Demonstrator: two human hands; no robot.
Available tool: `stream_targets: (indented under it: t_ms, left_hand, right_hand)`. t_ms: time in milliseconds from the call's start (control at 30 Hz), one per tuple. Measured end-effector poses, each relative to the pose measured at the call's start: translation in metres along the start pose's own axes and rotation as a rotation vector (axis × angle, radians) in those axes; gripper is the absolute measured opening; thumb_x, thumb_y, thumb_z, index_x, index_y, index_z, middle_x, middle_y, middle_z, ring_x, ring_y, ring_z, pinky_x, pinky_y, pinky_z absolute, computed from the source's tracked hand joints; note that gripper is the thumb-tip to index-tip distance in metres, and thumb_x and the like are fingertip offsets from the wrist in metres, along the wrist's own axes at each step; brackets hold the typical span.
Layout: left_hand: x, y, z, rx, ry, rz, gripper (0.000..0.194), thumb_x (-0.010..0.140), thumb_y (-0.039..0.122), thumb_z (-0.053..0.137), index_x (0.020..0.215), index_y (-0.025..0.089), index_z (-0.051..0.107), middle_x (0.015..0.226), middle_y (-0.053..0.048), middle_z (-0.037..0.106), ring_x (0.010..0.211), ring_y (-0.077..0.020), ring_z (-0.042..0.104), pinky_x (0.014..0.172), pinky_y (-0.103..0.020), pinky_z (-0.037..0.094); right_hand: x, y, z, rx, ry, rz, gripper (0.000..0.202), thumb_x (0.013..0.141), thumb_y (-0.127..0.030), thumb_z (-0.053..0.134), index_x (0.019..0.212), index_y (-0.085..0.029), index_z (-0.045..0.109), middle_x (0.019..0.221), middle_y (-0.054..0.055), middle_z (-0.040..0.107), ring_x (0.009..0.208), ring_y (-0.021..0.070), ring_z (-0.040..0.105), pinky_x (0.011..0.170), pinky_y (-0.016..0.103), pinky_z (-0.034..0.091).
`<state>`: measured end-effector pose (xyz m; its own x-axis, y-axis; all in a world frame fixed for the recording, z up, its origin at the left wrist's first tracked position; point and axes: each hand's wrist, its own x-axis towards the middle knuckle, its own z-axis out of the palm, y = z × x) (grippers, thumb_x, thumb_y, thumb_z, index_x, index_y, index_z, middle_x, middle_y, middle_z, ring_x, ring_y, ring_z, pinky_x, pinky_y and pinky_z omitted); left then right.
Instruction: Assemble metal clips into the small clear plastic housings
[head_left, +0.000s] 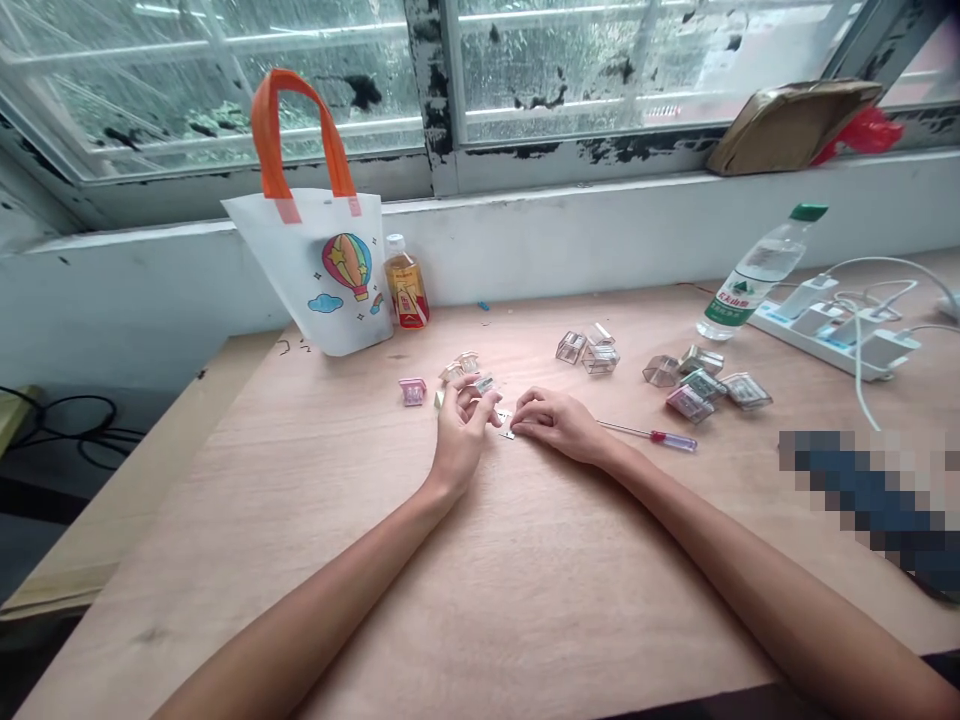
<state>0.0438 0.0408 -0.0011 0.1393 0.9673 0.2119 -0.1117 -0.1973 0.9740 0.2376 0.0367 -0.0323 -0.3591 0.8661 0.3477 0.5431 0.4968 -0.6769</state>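
My left hand (459, 435) is closed, its fingers curled around a small clear plastic case (485, 384) that shows past the fingertips. My right hand (553, 420) has its fingers pinched together at the edge of a small flat whitish piece (506, 427) on the table; its fine detail is too small to make out. Left of my left hand sit a pink clear plastic case (412, 391) and peach-coloured ones (466, 362). A yellowish-green piece (439, 399) is partly hidden by that hand. Beyond my right wrist lies a screwdriver (673, 440) with a red and clear purple handle.
Several clear cases (592, 350) stand behind my right hand, with more coloured cases (703, 384) farther right. A water bottle (757, 275) tilts beside a power strip (832, 340) with cables. At the back left are a tote bag (307, 270) and a drink bottle (406, 285).
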Motion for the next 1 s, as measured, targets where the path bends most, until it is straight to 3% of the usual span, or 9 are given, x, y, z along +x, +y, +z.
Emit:
stream_targets:
  t_ms: [267,433,567,700,867,1000]
  left_hand:
    - [-0.005,0.001,0.001,0.132,-0.110,0.002,0.036,0.090,0.035,0.069,0.121,0.022,0.054,0.088,0.001,0.058,0.075,-0.0125,0.061,0.071,-0.025,0.049]
    - [-0.004,-0.002,0.000,0.159,-0.063,0.017,0.034,0.092,0.033,0.068,0.120,0.022,0.054,0.089,0.002,0.057,0.079,-0.0127,0.062,0.075,-0.026,0.047]
    - [-0.003,-0.003,0.000,0.158,-0.073,0.020,0.034,0.091,0.034,0.068,0.120,0.022,0.054,0.089,0.001,0.057,0.079,-0.0133,0.062,0.077,-0.026,0.049]
    - [-0.004,-0.003,0.000,0.162,-0.091,0.029,0.034,0.092,0.034,0.067,0.121,0.021,0.053,0.092,0.000,0.059,0.079,-0.0131,0.060,0.075,-0.026,0.050]
    - [-0.006,0.000,0.000,0.207,-0.140,0.045,0.034,0.091,0.036,0.069,0.119,0.022,0.054,0.090,0.000,0.060,0.083,-0.0144,0.060,0.072,-0.025,0.052]
    - [-0.007,-0.002,0.001,0.218,-0.175,0.054,0.034,0.087,0.036,0.074,0.113,0.022,0.056,0.092,-0.001,0.065,0.084,-0.0150,0.063,0.068,-0.024,0.052]
  right_hand:
    - [-0.003,-0.006,-0.002,0.082,0.128,0.047,0.014,0.100,-0.027,0.055,0.096,-0.020,0.067,0.105,0.005,0.067,0.078,0.0144,0.061,0.069,0.028,0.047]
    - [-0.005,-0.004,0.000,0.014,0.069,0.034,0.013,0.096,-0.031,0.064,0.098,-0.024,0.075,0.112,0.005,0.068,0.095,0.0186,0.066,0.082,0.031,0.049]
    - [-0.005,-0.004,0.002,-0.014,0.053,0.041,0.012,0.094,-0.030,0.067,0.095,-0.028,0.078,0.110,0.003,0.071,0.094,0.0185,0.067,0.082,0.031,0.049]
    - [-0.004,-0.007,0.001,0.010,0.057,0.038,0.012,0.094,-0.030,0.067,0.090,-0.025,0.076,0.107,0.004,0.072,0.091,0.0178,0.067,0.081,0.030,0.048]
    - [-0.006,-0.012,0.000,0.189,0.288,0.144,0.019,0.097,-0.037,0.062,0.091,-0.020,0.068,0.091,0.003,0.070,0.070,0.0150,0.058,0.067,0.029,0.045]
    - [-0.010,-0.019,0.004,0.351,0.455,0.190,0.024,0.094,-0.043,0.066,0.090,-0.020,0.066,0.088,0.003,0.068,0.075,0.0163,0.059,0.066,0.029,0.044]
